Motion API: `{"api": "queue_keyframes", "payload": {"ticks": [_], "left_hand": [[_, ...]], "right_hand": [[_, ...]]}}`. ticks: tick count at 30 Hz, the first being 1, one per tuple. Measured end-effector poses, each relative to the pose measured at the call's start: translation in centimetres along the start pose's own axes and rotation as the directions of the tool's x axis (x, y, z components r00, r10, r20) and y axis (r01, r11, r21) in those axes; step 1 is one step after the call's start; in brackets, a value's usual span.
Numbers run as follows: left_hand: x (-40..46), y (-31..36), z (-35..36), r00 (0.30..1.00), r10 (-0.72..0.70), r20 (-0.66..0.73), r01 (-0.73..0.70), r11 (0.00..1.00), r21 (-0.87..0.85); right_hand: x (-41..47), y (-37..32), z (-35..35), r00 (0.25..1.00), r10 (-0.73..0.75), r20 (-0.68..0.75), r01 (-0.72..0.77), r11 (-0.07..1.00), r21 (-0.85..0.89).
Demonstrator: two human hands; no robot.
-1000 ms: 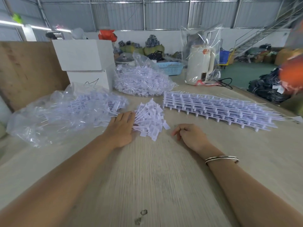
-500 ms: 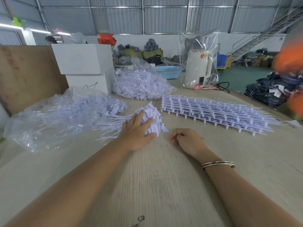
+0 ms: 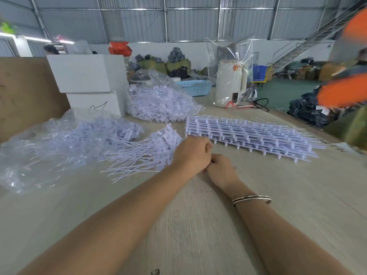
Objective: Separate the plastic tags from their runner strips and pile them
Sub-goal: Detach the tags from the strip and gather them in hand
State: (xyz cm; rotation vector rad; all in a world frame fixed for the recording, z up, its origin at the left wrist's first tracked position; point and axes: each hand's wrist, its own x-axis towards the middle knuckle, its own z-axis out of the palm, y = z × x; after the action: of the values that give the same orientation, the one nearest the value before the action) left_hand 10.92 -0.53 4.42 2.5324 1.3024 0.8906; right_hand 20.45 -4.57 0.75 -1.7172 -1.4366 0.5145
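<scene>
Hands meet at the centre of the wooden worktable (image 3: 198, 225). Left hand (image 3: 191, 153) lies knuckles-up beside the near corner of the stacked runner strips (image 3: 248, 135), fingers curled under; whether they pinch anything cannot be told from this angle. Right hand (image 3: 220, 168) rests on the table just behind it, touching it, fingers loosely curled and apparently holding nothing. Loose pile of separated tags (image 3: 147, 151) sits immediately left of the left hand, tails fanned toward the viewer, close enough that freed tags can be swept aside in one short motion. Runner strips lie stacked flat to the right, within easy reach as the supply. Clear bags of tags (image 3: 65, 139) occupy the far left, a further heap (image 3: 160, 106) rests behind, beside white cartons (image 3: 87, 76), likely storage.
</scene>
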Motion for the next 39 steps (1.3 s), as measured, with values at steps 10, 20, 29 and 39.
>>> {"api": "queue_keyframes", "payload": {"ticks": [10, 20, 29, 39], "left_hand": [[9.0, 1.5, 5.6, 0.705, -0.581, 0.406, 0.614, 0.213, -0.760], [9.0, 1.2, 5.4, 0.668, -0.669, 0.325, 0.542, 0.138, -0.829], [6.6, 0.5, 2.0, 0.695, -0.617, 0.369, 0.499, 0.044, -0.865], [3.9, -0.2, 3.6, 0.685, -0.551, 0.478, 0.559, -0.025, -0.829]], "right_hand": [[0.7, 0.7, 0.5, 0.993, 0.073, -0.095, -0.061, 0.991, 0.123], [0.2, 0.5, 0.6, 0.992, 0.071, -0.103, -0.060, 0.992, 0.108], [-1.1, -1.1, -0.1, 0.989, -0.071, -0.128, 0.064, 0.996, -0.054], [5.0, -2.7, -4.7, 0.996, -0.084, -0.008, 0.072, 0.894, -0.442]]}}
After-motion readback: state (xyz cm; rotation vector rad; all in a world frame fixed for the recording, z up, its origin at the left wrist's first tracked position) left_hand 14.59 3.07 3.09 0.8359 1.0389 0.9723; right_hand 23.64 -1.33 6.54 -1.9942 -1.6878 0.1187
